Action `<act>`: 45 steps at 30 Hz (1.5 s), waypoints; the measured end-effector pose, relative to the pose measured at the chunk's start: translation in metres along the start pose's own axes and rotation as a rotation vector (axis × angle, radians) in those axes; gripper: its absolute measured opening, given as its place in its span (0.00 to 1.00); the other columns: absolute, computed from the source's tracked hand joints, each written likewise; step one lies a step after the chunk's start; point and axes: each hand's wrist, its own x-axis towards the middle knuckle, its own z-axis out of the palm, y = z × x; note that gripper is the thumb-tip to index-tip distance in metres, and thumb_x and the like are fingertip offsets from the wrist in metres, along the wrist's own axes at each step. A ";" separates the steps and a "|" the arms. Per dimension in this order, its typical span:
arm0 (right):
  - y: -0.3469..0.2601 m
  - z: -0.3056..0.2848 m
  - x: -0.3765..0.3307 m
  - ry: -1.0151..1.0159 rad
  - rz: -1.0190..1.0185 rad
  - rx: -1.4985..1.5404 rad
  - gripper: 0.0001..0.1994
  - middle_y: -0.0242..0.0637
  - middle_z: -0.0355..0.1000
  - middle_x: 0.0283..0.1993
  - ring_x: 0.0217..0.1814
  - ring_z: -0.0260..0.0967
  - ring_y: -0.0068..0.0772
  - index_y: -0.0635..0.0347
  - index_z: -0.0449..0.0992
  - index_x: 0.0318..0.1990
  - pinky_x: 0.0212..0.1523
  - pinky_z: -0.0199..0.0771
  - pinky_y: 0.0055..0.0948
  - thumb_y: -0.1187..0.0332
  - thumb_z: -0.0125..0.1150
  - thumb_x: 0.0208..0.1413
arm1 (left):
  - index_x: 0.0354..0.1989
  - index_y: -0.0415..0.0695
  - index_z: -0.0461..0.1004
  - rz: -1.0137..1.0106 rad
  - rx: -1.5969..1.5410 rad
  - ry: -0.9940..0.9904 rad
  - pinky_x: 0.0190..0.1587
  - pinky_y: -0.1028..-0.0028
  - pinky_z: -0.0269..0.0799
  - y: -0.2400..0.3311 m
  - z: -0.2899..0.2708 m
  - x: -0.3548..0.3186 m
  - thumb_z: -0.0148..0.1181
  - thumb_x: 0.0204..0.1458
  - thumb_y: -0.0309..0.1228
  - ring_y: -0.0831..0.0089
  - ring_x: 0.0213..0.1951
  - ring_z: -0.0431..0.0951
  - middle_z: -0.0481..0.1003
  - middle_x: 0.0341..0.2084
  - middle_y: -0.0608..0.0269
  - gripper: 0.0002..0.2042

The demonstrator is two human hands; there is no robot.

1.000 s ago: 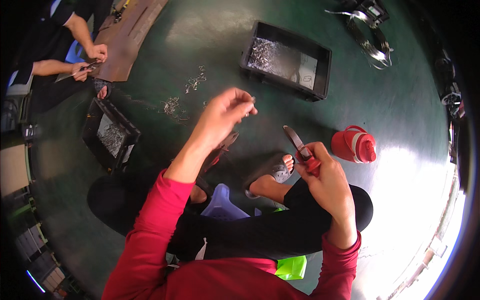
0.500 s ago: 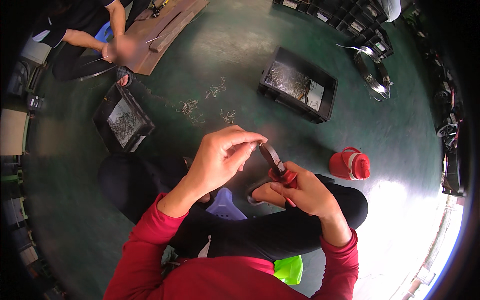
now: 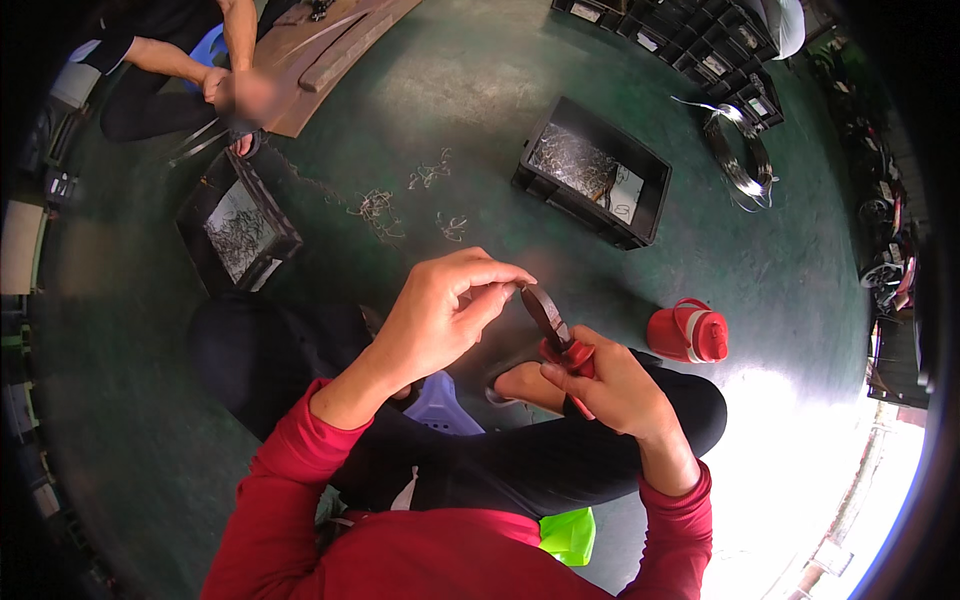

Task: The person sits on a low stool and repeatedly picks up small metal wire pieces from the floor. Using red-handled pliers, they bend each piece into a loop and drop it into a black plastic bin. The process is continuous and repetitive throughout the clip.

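Over the lap, both hands meet at mid-frame. Right hand is closed round the red grips of pliers, dark nose pointing up and left. Left hand is curled, thumb and fingertips pinched narrow right at the plier tip; whatever they pinch is too small to make out, probably a wire piece like those in the bins. Whether the plier nose is clamped on it cannot be told. Person sits cross-legged on the green floor, red sleeves, dark trousers. Left bin near the knee and far bin ahead both hold a heap of small metal pieces; loose scraps lie between them. Red jug stands just right of the right knee. Coiled strip lies beyond the far bin. Another person works at a board upper left, hands apart from ours. Judgement on progress: one piece in hand at the tool, mid-operation; both bins well stocked, so which is done stock and which is pending cannot be told, and much appears left.
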 end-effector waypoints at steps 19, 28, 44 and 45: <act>0.012 0.006 0.004 0.075 -0.030 -0.029 0.13 0.31 0.69 0.27 0.31 0.62 0.19 0.66 0.74 0.38 0.37 0.67 0.24 0.64 0.64 0.56 | 0.49 0.41 0.78 -0.098 -0.133 -0.206 0.21 0.81 0.58 -0.005 -0.003 0.001 0.49 0.60 0.23 0.87 0.19 0.61 0.66 0.17 0.72 0.13; 0.025 0.015 0.011 0.147 -0.074 -0.061 0.12 0.33 0.68 0.26 0.30 0.61 0.20 0.67 0.73 0.37 0.35 0.66 0.25 0.67 0.65 0.55 | 0.47 0.38 0.78 -0.031 0.009 -0.148 0.21 0.78 0.60 -0.003 0.007 -0.009 0.49 0.57 0.20 0.85 0.17 0.64 0.64 0.13 0.67 0.13; 0.031 0.025 0.025 0.337 -0.158 -0.147 0.11 0.48 0.74 0.27 0.29 0.75 0.48 0.64 0.72 0.36 0.33 0.72 0.34 0.67 0.66 0.52 | 0.44 0.35 0.76 0.082 0.006 0.108 0.17 0.80 0.56 -0.007 0.029 -0.017 0.48 0.56 0.17 0.88 0.17 0.62 0.65 0.14 0.69 0.11; 0.032 0.026 0.026 0.348 -0.160 -0.157 0.11 0.48 0.74 0.27 0.29 0.75 0.49 0.64 0.72 0.36 0.33 0.72 0.35 0.68 0.66 0.51 | 0.45 0.35 0.76 0.073 0.003 0.112 0.17 0.81 0.56 -0.006 0.030 -0.018 0.48 0.56 0.17 0.89 0.17 0.62 0.66 0.14 0.69 0.11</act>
